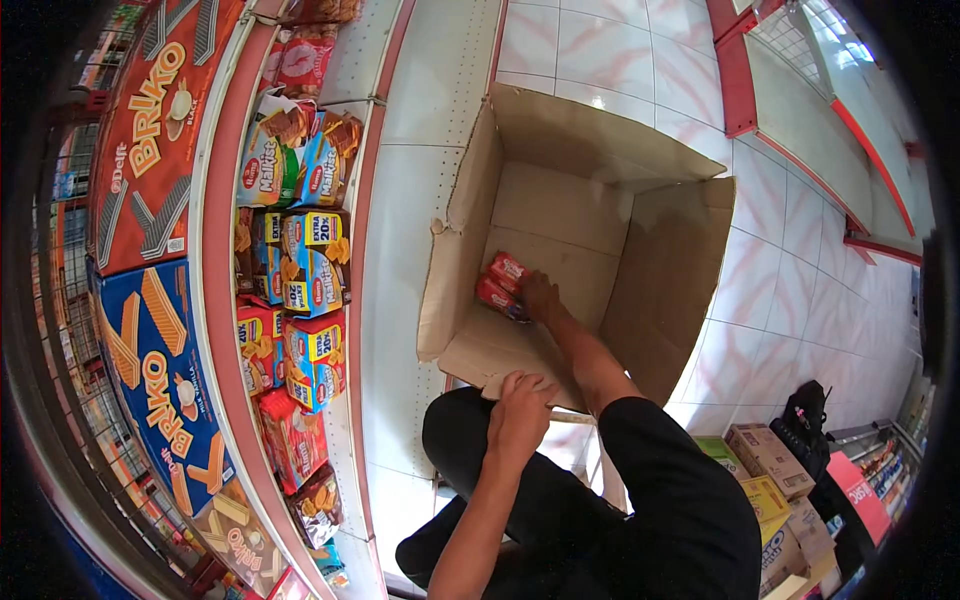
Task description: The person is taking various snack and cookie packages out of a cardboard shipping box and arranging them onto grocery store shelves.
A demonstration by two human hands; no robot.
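Observation:
A large open cardboard box [566, 199] stands before me, its flaps raised. Down inside it, against the left wall, red snack packs [500, 286] lie side by side. My right hand [541, 296] reaches into the box and has hold of the packs at their right ends; its fingers are partly hidden. My left hand [523, 412] is curled over the near edge of the box, close to my knee, gripping the cardboard.
On the left rises a store shelf [367, 225] with Roma Malkist packs [315, 262] and Briko wafer boxes [150, 382]. White shelving [810, 142] with red edges stands at upper right. Cartons [769, 461] and a black bag [806, 409] sit at lower right on the tiled floor [757, 300].

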